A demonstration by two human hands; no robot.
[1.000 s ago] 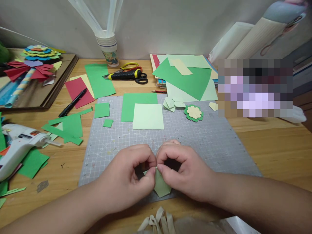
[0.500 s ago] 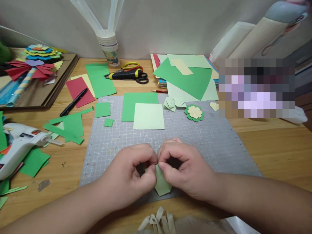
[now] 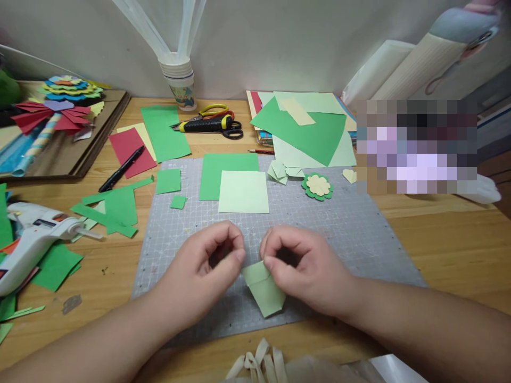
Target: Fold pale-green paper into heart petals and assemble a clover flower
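Note:
A small light green folded paper [image 3: 266, 298] is pinched at its top right corner between the thumb and fingers of my right hand [image 3: 305, 266]. It tapers downward and has a folded band across its top. Just off the paper's upper left corner is my left hand [image 3: 213, 271], thumb and fingertips closed together with nothing visible in them. Both hands are over the grey cutting mat [image 3: 343, 239]. Beyond them lies a pale green square sheet [image 3: 244, 192], overlapping a darker green sheet [image 3: 209, 173]. Folded pale green pieces [image 3: 278, 171] and a layered paper flower [image 3: 318, 186] lie to the right.
A white glue gun [image 3: 35, 234] lies at left among green scraps [image 3: 120, 207]. Farther back are a black pen [image 3: 122, 168], a yellow-black cutter [image 3: 205, 124], scissors [image 3: 232, 130], stacked paper cups [image 3: 181, 88] and a pile of coloured paper [image 3: 311, 135].
My left hand has let go of the folded paper and moved slightly left and up. The paper stays in my right hand, now showing more of its top fold.

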